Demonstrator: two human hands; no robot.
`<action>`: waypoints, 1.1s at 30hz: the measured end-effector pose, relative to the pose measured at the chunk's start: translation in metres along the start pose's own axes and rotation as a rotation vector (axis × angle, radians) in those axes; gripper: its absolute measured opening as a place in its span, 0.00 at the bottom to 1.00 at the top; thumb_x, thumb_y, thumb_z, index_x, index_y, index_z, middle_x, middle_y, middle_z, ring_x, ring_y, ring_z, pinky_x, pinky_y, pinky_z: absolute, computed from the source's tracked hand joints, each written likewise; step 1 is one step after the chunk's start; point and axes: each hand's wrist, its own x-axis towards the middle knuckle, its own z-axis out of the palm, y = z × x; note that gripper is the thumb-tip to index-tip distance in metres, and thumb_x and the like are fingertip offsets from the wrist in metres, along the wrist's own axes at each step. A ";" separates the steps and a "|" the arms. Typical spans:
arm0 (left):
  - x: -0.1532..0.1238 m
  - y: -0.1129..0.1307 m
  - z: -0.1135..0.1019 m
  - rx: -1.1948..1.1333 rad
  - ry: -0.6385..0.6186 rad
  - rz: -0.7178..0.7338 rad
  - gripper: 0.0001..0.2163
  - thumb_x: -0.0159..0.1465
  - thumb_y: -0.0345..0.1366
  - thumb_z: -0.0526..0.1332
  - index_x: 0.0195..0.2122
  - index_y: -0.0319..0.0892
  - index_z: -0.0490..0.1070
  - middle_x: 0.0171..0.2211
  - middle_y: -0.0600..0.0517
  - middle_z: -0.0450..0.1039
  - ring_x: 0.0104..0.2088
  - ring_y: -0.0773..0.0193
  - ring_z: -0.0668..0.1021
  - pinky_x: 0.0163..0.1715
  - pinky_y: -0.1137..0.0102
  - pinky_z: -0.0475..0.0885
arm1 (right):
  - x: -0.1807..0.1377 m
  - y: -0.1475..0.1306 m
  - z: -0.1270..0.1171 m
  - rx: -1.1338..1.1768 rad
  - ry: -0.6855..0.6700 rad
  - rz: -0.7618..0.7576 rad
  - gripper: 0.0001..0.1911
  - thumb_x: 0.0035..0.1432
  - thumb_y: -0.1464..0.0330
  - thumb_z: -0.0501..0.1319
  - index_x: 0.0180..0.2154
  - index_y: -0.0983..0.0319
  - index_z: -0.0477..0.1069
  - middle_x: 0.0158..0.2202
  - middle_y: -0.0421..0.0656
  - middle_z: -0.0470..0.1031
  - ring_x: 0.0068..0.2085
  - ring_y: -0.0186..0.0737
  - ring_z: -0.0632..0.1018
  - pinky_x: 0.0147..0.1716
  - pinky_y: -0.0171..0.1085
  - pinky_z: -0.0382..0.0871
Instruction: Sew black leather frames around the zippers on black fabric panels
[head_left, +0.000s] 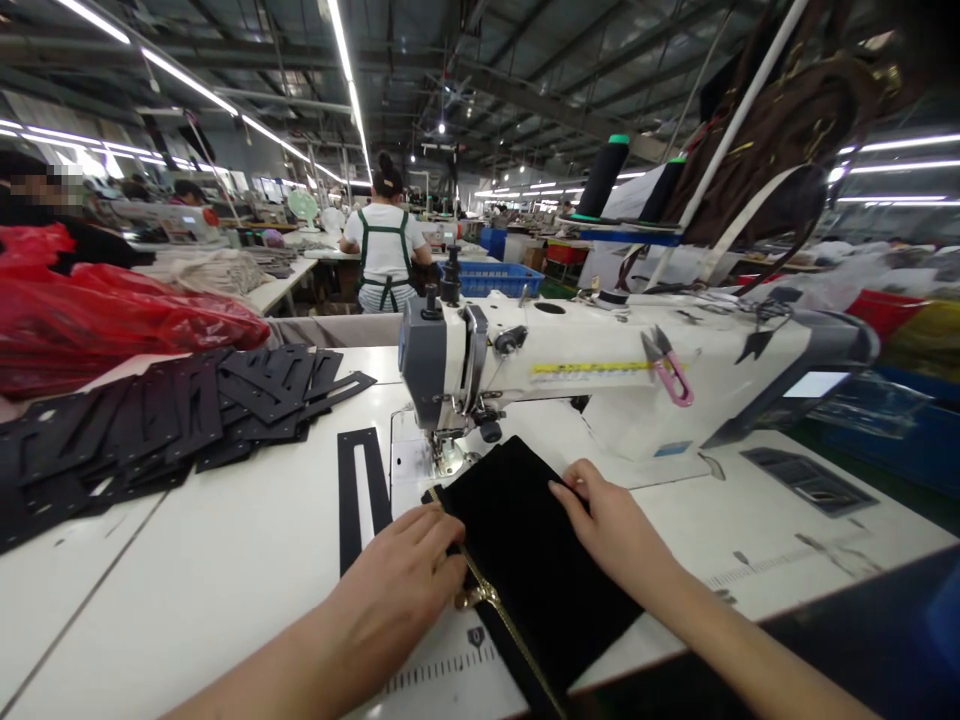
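Observation:
A black fabric piece with a gold zipper along its left edge lies on the white sewing table, its far corner under the presser foot of the white sewing machine. My left hand rests on the zipper edge, fingers curled and pinching it. My right hand lies flat on the fabric's right side, fingers stretched out and pressing it down.
A heap of black cut pieces and one slotted black strip lie left of the machine. A red plastic bag sits behind them. Pink thread snips rest on the machine arm. A person in a green apron works ahead.

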 end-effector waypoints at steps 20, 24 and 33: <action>0.021 -0.011 -0.005 -0.002 -0.422 -0.349 0.54 0.47 0.71 0.47 0.60 0.25 0.47 0.61 0.31 0.40 0.61 0.38 0.44 0.57 0.44 0.41 | 0.002 -0.053 -0.003 -0.434 0.152 -0.575 0.16 0.61 0.74 0.47 0.46 0.70 0.68 0.48 0.55 0.70 0.49 0.50 0.71 0.45 0.49 0.67; 0.017 -0.013 -0.004 -0.017 -0.371 -0.365 0.53 0.47 0.69 0.50 0.60 0.26 0.47 0.61 0.31 0.42 0.61 0.39 0.45 0.57 0.43 0.41 | 0.008 -0.070 0.027 -0.165 -0.127 -0.670 0.22 0.62 0.74 0.44 0.55 0.72 0.60 0.57 0.52 0.60 0.59 0.43 0.59 0.57 0.49 0.56; -0.026 0.030 0.014 -0.292 0.140 -0.277 0.08 0.62 0.31 0.52 0.29 0.45 0.68 0.35 0.54 0.73 0.36 0.65 0.74 0.40 0.67 0.68 | 0.004 -0.058 0.042 -0.115 -0.145 -0.634 0.23 0.62 0.74 0.44 0.57 0.73 0.57 0.60 0.54 0.54 0.62 0.44 0.53 0.58 0.49 0.54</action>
